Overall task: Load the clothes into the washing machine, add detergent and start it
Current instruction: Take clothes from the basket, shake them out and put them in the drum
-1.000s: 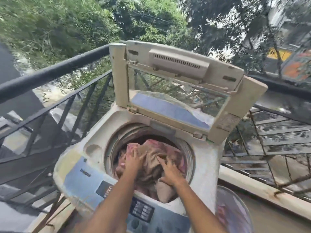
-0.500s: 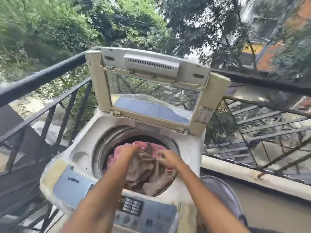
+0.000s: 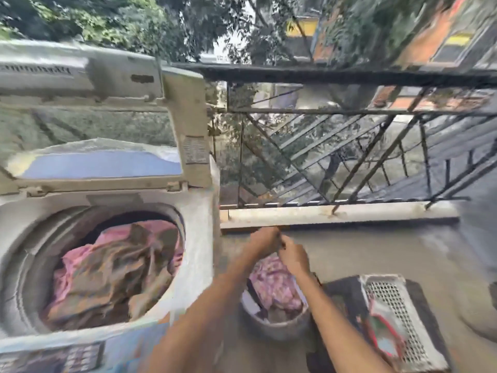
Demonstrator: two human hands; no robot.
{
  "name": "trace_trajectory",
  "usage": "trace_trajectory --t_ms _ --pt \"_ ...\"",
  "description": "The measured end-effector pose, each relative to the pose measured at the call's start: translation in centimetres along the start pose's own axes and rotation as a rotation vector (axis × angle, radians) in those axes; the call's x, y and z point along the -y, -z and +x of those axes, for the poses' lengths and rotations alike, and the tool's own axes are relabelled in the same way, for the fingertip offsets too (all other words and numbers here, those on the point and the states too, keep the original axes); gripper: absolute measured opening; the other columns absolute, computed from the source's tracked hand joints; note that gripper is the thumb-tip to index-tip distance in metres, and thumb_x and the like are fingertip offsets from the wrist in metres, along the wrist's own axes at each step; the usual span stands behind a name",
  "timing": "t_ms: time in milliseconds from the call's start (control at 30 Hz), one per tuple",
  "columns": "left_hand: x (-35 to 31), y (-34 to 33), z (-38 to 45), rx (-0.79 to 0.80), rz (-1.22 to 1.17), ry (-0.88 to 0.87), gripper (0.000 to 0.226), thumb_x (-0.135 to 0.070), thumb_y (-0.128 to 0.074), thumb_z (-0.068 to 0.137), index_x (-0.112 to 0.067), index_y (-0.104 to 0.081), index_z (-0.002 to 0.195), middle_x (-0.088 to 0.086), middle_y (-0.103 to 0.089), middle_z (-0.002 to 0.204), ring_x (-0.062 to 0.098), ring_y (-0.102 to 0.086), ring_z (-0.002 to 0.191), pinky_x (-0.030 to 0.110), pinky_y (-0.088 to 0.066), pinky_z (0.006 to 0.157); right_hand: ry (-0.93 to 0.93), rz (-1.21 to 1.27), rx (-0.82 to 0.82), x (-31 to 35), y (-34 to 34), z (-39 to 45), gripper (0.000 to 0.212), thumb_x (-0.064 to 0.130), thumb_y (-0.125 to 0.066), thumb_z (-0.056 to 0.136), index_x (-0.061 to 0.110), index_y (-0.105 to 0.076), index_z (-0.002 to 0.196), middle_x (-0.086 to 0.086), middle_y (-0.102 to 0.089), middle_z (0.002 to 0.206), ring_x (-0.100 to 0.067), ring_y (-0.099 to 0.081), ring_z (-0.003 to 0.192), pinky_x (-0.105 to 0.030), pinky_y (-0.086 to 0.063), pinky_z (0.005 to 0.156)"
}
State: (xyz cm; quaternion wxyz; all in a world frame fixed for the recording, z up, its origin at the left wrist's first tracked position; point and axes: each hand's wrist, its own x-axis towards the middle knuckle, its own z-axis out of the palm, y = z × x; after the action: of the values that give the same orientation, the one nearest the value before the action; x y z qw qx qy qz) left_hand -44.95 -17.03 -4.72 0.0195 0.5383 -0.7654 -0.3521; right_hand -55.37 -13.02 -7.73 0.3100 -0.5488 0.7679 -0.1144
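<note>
The white top-loading washing machine (image 3: 199, 238) stands at the left with its lid (image 3: 107, 76) raised. Pink and brown clothes (image 3: 113, 270) fill its drum. On the floor to its right is a grey round bucket (image 3: 274, 327) holding pink-purple clothes (image 3: 271, 284). My left hand (image 3: 265, 242) and my right hand (image 3: 294, 255) hover close together above the bucket's far rim. Motion blur hides whether either hand holds anything. A red and green packet (image 3: 382, 329) lies in a white perforated crate (image 3: 390, 300) at the lower right.
A black metal railing (image 3: 349, 76) runs above a low concrete ledge (image 3: 336, 214) behind the bucket. The machine's control panel (image 3: 75, 356) is at the bottom left. Bare concrete floor (image 3: 376, 251) lies between the ledge and the crate.
Both hands left the drum and swung right to above the bucket. The view turned right, bringing the bucket and crate into sight. The clothes stayed in the drum.
</note>
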Motion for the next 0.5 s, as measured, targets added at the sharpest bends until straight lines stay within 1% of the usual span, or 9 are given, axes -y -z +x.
trace_trajectory --t_ms 33,67,167,233,267,333,400,467,500 --pt "0.1 -3.1 1.1 0.031 -0.013 0.012 0.025 -0.009 -0.046 0.089 -0.001 -0.062 0.107 0.018 -0.064 0.111 0.023 -0.06 0.102 0.038 -0.043 0.086 -0.037 0.018 0.041 -2.9 -0.9 0.5 0.032 0.021 -0.043 0.096 0.017 -0.058 0.124 -0.011 -0.064 0.119 -0.03 -0.059 0.108 -0.03 -0.045 0.081" --pt "0.8 -6.3 2.4 0.054 -0.02 0.039 0.026 -0.009 -0.045 0.09 -0.004 -0.062 0.11 0.017 -0.064 0.113 0.024 -0.059 0.105 0.037 -0.042 0.088 -0.057 0.031 0.073 -5.5 -1.9 0.9 0.032 0.018 -0.043 0.095 0.018 -0.059 0.123 -0.009 -0.064 0.118 -0.028 -0.059 0.106 -0.028 -0.044 0.079" --pt "4.2 -15.9 6.4 0.137 -0.081 0.204 0.032 -0.006 -0.039 0.088 -0.011 -0.059 0.113 0.012 -0.059 0.123 0.028 -0.054 0.114 0.036 -0.043 0.089 -0.165 0.107 0.092 -13.0 -6.5 3.3 0.029 0.009 -0.043 0.092 0.015 -0.065 0.11 -0.013 -0.068 0.107 -0.026 -0.06 0.081 -0.026 -0.039 0.057" --pt "7.2 -22.0 8.9 0.161 -0.128 0.327 0.032 -0.008 -0.039 0.086 -0.013 -0.055 0.113 0.011 -0.057 0.123 0.028 -0.054 0.112 0.035 -0.044 0.085 -0.218 0.145 0.1 -17.9 -11.0 5.6 0.021 0.005 -0.045 0.089 0.006 -0.065 0.095 -0.018 -0.068 0.1 -0.03 -0.059 0.081 -0.034 -0.036 0.062" --pt "8.4 -24.0 9.6 0.174 -0.169 0.382 0.03 -0.011 -0.04 0.085 -0.014 -0.053 0.112 0.011 -0.058 0.122 0.028 -0.055 0.111 0.035 -0.044 0.084 -0.245 0.158 0.107 -19.7 -13.0 6.6 0.017 0.005 -0.045 0.089 0.004 -0.063 0.09 -0.019 -0.067 0.097 -0.029 -0.057 0.079 -0.034 -0.032 0.063" --pt "11.2 -29.0 11.7 0.143 -0.236 0.441 0.028 -0.013 -0.041 0.086 -0.013 -0.053 0.111 0.009 -0.06 0.119 0.028 -0.055 0.109 0.033 -0.041 0.08 -0.286 0.217 0.091 -23.4 -18.5 9.3 0.015 0.01 -0.046 0.089 0.004 -0.06 0.091 -0.013 -0.062 0.09 -0.021 -0.049 0.077 -0.029 -0.027 0.062" --pt "13.8 -32.5 13.6 0.076 -0.319 0.51 0.026 -0.012 -0.041 0.088 -0.011 -0.054 0.11 0.007 -0.061 0.114 0.028 -0.056 0.106 0.029 -0.036 0.074 -0.312 0.263 0.106 -26.5 -24.2 12.2 0.014 0.015 -0.05 0.088 0.006 -0.058 0.094 -0.005 -0.058 0.088 -0.022 -0.054 0.083 -0.028 -0.036 0.069" --pt "16.6 -35.4 15.5 -0.002 -0.365 0.537 0.025 -0.008 -0.04 0.089 -0.006 -0.055 0.11 0.01 -0.061 0.108 0.03 -0.057 0.101 0.029 -0.037 0.072 -0.389 0.257 0.233 -29.7 -30.2 14.9 0.016 0.027 -0.053 0.085 0.014 -0.059 0.095 -0.001 -0.062 0.093 -0.024 -0.059 0.088 -0.032 -0.048 0.076" --pt "18.1 -36.7 16.6 -0.038 -0.371 0.538 0.024 -0.006 -0.039 0.089 -0.003 -0.055 0.107 0.014 -0.061 0.106 0.032 -0.057 0.099 0.032 -0.04 0.073 -0.41 0.238 0.278 -31.7 -33.6 16.3 0.024 0.036 -0.053 0.082 0.018 -0.06 0.096 0.0 -0.064 0.095 -0.023 -0.06 0.088 -0.034 -0.051 0.078"
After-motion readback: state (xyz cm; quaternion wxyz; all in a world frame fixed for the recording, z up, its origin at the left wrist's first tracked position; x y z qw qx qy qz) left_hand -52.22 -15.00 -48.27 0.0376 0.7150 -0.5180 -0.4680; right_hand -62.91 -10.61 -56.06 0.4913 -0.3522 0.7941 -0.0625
